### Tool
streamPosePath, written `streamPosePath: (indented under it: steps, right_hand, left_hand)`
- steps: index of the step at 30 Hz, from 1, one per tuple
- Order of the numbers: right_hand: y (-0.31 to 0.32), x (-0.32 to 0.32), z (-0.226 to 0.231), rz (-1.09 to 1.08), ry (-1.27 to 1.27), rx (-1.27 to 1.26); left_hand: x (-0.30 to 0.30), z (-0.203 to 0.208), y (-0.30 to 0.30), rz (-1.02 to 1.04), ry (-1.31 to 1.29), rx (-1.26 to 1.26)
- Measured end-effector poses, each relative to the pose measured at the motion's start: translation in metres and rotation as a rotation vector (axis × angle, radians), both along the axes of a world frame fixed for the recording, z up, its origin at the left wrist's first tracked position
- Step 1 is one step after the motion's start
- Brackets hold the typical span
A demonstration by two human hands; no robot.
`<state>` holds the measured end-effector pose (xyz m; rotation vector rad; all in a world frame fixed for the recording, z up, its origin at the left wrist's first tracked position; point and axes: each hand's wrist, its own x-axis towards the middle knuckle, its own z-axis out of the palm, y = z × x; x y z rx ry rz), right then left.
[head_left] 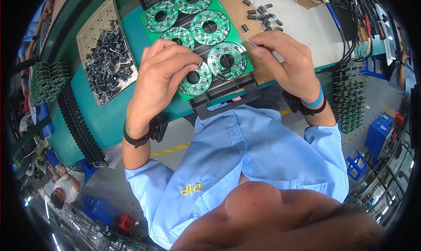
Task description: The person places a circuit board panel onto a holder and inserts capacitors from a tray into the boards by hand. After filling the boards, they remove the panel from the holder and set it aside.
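Note:
A green circuit-board panel (246,53) with several round boards sits in a black carrier (228,100) in front of me. My left hand (164,71) is over the panel's left side, thumb and fingers pinched at the near-left round board (196,85); what they grip is hidden. A black cylindrical part (225,71) shows on the near-right round board (237,60). To the right of the panel, my right hand (287,60) is closed in a pinch. Thin wire leads (250,43) stick out of its fingertips, seemingly a capacitor's, with the body hidden.
Loose black capacitors (265,16) lie on brown cardboard (234,7) beyond my right hand. A tray (83,36) piled with capacitors (107,60) is at left. Black racks (79,119) and stacked green boards (48,82) stand farther left; more boards (348,99) are at right.

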<state>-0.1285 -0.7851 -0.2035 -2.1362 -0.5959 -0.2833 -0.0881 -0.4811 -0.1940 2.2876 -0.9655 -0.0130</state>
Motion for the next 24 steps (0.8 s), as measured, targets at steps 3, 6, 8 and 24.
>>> streamPosePath:
  steps: [3,6,8,24]
  right_hand:
    - [-0.0016,0.0008,-0.0004,-0.003,-0.014,0.001]
    - [-0.0014,0.0007,-0.0009,-0.004,-0.02,0.001]
    - [-0.001,0.0006,-0.0009,-0.005,-0.022,-0.001]
    - [-0.0033,-0.0037,0.0073,-0.03,0.0,-0.003]
  left_hand:
    - [-0.0008,0.0016,-0.0012,0.004,0.004,0.0]
    - [-0.0008,0.0021,-0.0009,0.003,0.005,0.004]
    - [-0.0005,0.0024,-0.0007,-0.004,0.002,0.012]
    - [0.0014,0.0031,0.0003,-0.044,-0.037,0.017]
